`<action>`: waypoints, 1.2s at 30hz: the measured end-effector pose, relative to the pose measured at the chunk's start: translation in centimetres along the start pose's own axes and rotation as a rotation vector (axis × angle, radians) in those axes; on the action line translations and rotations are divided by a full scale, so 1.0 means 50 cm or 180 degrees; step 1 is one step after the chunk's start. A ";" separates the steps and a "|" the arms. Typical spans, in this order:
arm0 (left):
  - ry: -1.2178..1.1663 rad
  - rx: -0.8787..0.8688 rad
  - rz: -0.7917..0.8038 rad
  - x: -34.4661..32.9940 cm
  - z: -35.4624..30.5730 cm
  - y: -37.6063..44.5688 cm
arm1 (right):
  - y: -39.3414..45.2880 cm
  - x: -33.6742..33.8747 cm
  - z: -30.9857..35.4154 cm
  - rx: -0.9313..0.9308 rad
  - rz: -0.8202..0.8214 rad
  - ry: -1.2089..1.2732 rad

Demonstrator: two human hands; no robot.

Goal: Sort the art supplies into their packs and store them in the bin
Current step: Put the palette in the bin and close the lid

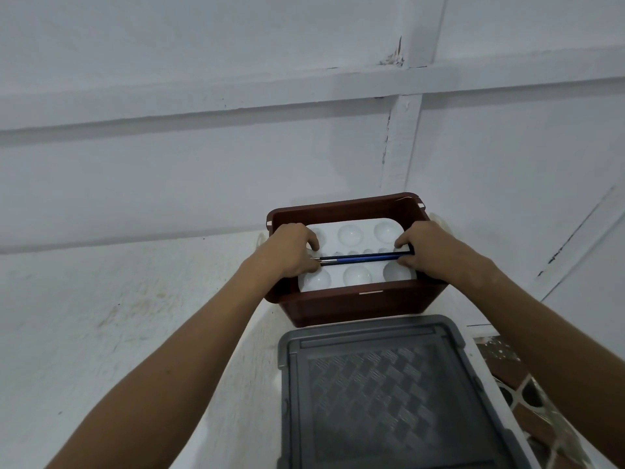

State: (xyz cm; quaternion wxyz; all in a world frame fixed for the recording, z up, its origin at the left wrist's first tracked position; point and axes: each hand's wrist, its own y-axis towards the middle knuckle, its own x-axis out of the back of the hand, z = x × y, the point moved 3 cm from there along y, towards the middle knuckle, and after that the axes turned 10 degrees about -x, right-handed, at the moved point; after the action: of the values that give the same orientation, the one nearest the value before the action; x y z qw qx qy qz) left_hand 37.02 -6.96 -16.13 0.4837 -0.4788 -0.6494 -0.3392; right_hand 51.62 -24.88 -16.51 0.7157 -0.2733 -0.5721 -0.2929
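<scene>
A white paint palette [355, 262] lies flat inside the brown bin [351, 306] at the centre of the frame, its round wells facing up; two thin paintbrushes [363, 258] lie across its middle; the left hand [292, 252] curls over the palette's left edge, fingers pinching the brush tips; the right hand [424, 247] grips the right edge and the brush ends; a grey textured lid [389, 394] sits just below the bin; white painted walls [203, 147] fill the upper frame.

1. White plastic paint palette [355, 265]: both short ends hidden under hands.
2. Dark grey plastic lid [389, 394]: near end cut off by btm edge.
3. Blue paintbrushes [362, 258]: bristle tips hidden by left hand [291, 248]; count unclear.
</scene>
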 end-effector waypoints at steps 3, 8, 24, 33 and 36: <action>0.0009 -0.0067 0.0031 -0.004 -0.001 -0.003 | -0.003 0.001 0.001 -0.0019 0.0067 -0.0049; 0.0006 -0.0084 0.0064 -0.010 0.001 -0.003 | -0.008 0.004 0.004 -0.0019 0.0134 -0.0105; -0.0134 -0.0070 -0.0544 0.023 -0.018 -0.073 | -0.090 0.041 0.013 0.0227 -0.0553 0.0508; -0.0996 0.0249 -0.1410 -0.101 -0.039 -0.317 | -0.307 -0.041 -0.024 0.0132 -0.0659 0.1382; -0.0825 0.0607 -0.0633 -0.181 -0.013 -0.350 | -0.347 -0.114 -0.074 -0.0398 -0.0260 0.1177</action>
State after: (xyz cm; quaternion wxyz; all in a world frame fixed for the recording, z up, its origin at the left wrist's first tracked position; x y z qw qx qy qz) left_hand 21.28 -15.65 -24.16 0.4032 -0.4039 -0.7797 -0.2578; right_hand 40.36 -38.72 -21.86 0.7777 -0.2353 -0.4223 -0.4018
